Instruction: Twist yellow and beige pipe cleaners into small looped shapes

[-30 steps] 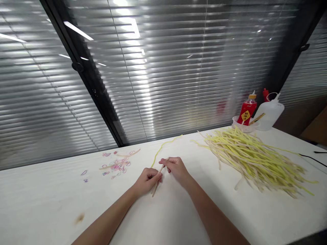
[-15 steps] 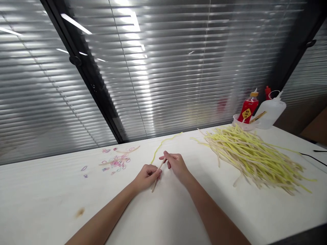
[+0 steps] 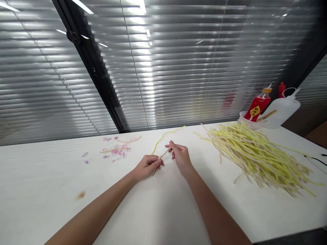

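While the left hand (image 3: 148, 165) pinches the lower part of a thin pale strip (image 3: 164, 155) and the right hand (image 3: 180, 157) pinches its upper tip, I see it slanting between them over the white table (image 3: 51, 183). The fingers hide the gripped stretches, and I cannot tell whether it touches the table. The yellow strips (image 3: 255, 153) lie heaped well to the right.

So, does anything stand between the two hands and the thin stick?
Nothing visible does. The left hand and the right hand both pinch the thin stick directly, just above the white table.
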A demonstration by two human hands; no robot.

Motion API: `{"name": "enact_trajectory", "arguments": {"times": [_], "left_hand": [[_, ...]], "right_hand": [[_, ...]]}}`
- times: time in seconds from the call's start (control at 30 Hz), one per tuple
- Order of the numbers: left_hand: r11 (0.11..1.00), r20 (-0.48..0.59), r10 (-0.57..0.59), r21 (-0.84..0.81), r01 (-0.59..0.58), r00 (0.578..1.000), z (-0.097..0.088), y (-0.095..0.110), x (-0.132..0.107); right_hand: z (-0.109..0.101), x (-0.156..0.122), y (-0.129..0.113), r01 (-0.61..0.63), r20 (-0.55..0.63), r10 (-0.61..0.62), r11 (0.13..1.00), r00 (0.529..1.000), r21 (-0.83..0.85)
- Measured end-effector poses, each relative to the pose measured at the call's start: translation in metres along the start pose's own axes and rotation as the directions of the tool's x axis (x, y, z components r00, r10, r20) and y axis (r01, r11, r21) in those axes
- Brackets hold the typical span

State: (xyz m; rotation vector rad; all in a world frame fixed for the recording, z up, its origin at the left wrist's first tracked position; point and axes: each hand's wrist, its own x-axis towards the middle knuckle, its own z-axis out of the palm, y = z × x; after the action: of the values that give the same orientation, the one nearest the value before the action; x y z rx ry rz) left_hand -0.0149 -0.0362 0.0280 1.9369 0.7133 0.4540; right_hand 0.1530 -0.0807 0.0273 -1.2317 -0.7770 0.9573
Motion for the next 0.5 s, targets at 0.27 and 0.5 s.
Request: {"name": "enact_trajectory", "arguments": {"times": [0.27, 0.5], "left_hand": [[0.962, 0.056, -0.039, -0.269, 0.053, 0.998, -0.007, -0.005, 0.003], [0.944, 0.091, -0.037, -0.324, 0.064, 0.995, -0.013, 0.001, 0.006]], "right_hand": [[-0.002, -0.006, -0.011, 0.013, 0.022, -0.014, 0.999, 1.000, 0.049], [0.003, -0.003, -0.008, 0.003, -0.037, 0.000, 0.996, 0.999, 0.086]]}}
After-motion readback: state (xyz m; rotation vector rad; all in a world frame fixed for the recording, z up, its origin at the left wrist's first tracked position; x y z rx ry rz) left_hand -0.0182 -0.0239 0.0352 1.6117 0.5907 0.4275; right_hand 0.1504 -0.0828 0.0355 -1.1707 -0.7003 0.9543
